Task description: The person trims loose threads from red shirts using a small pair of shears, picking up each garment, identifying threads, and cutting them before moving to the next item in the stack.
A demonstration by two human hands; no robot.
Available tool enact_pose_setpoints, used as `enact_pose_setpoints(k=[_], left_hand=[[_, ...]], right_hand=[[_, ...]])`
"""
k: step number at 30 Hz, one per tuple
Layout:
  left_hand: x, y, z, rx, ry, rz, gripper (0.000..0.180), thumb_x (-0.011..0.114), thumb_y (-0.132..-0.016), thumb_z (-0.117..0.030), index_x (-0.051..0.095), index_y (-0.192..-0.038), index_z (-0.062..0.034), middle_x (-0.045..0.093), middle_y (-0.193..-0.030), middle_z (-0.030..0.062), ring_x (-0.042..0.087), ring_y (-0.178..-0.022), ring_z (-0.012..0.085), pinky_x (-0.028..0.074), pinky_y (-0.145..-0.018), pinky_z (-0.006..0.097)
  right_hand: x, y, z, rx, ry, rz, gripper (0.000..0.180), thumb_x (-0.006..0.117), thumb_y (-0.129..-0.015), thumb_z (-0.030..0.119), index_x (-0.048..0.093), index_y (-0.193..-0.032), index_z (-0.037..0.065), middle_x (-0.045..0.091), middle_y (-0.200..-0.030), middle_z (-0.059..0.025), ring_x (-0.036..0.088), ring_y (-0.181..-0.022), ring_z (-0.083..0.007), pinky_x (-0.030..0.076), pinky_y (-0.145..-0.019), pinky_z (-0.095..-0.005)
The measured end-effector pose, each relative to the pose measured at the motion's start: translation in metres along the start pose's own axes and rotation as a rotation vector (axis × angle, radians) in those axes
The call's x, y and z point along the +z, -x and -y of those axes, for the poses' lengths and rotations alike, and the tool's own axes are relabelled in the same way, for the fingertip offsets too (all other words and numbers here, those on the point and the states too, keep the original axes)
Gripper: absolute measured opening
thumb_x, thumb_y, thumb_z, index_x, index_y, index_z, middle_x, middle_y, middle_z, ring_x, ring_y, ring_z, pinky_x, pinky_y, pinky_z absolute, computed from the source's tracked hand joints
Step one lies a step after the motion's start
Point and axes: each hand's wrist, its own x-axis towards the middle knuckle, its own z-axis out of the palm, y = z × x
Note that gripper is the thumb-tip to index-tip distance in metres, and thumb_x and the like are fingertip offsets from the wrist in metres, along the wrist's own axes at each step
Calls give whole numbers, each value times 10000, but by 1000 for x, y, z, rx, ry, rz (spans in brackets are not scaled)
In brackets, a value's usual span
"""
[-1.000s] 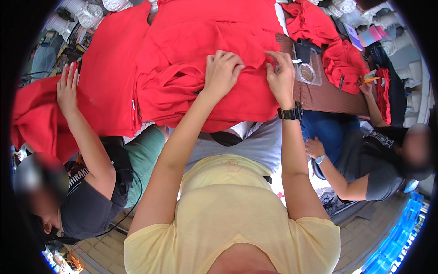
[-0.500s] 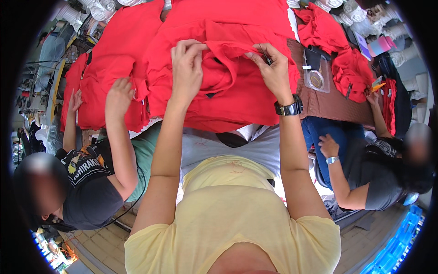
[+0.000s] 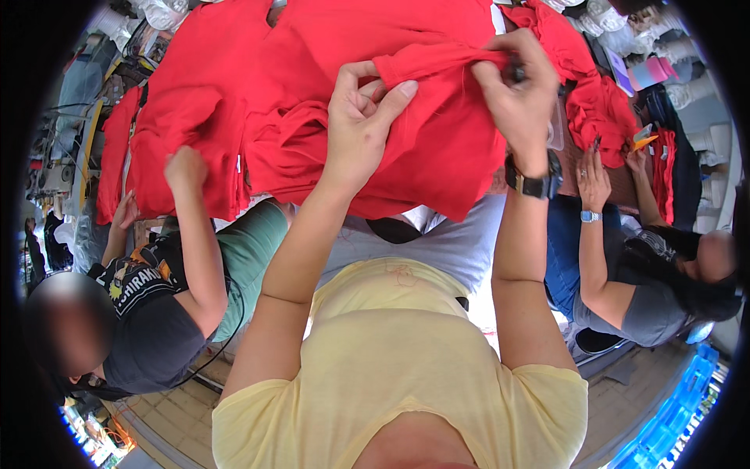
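A red garment (image 3: pixel 437 125) lies before me on the table, one edge lifted and drawn out between my two hands. My left hand (image 3: pixel 361 121) is closed on that edge, its thumb pointing up to the right along the cloth. Farther right, my right hand (image 3: pixel 522 94) grips the other end of the raised edge, smeared by motion. Tucked in its fingers is a small dark tool (image 3: pixel 516 69), perhaps thread snips, too blurred to name surely. The rest of the garment drapes over the table's near edge.
More red garments (image 3: pixel 187 70) cover the table to the left, where a co-worker's hand (image 3: pixel 186 168) rests by the cloth. At right, another co-worker's hand (image 3: pixel 594 181) is near a red garment (image 3: pixel 601 113). White thread cones (image 3: pixel 601 23) line the far right.
Both my hands have moved right, the right one farther up, pulling the garment's edge taut; before, it bunched in a loop. The right co-worker's hand has risen to the red cloth.
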Motion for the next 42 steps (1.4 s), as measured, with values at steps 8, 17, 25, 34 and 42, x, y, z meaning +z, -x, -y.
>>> enact_pose_setpoints(k=[8, 17, 25, 34, 42], left_hand=[[-46, 23, 63, -119, -345, 36, 375, 573, -993, 18, 545, -1366, 18, 642, -1230, 95, 596, -1013, 78, 487, -941, 253], [-32, 28, 56, -74, -401, -4, 286, 601, -1008, -47, 647, -1286, -3, 678, -1141, 23, 591, -1005, 72, 469, -912, 235], [-22, 34, 46, 15, -528, 35, 298, 674, -882, 20, 684, -1171, -50, 587, -998, 26, 576, -870, 113, 471, -744, 254], [-16, 36, 66, 320, -815, -19, 279, 746, -743, 62, 738, -997, -52, 530, -906, 55, 613, -835, 165, 504, -729, 274], [-25, 38, 69, -200, -180, -89, 86, 701, -953, -33, 667, -1026, -2, 662, -952, 6, 620, -865, 84, 513, -791, 242]], right_hand=[[30, 87, -12, 510, -133, 24, 147, 662, -827, 26, 678, -968, -13, 710, -925, -116, 634, -763, -143, 462, -595, -290], [52, 113, 19, 724, -246, 27, 174, 744, -926, 144, 703, -912, -24, 648, -729, -55, 499, -624, -89, 381, -552, -266], [27, 116, 40, 555, -271, 82, 114, 733, -907, 67, 700, -911, -41, 645, -755, -87, 528, -635, -116, 424, -587, -271], [24, 114, 59, 593, -332, 167, 80, 697, -907, 15, 658, -942, -46, 644, -785, -112, 605, -702, -113, 459, -612, -278], [16, 116, 47, 956, -682, 246, 328, 507, -1059, 312, 598, -969, 10, 484, -694, 8, 428, -578, -76, 360, -538, -245]])
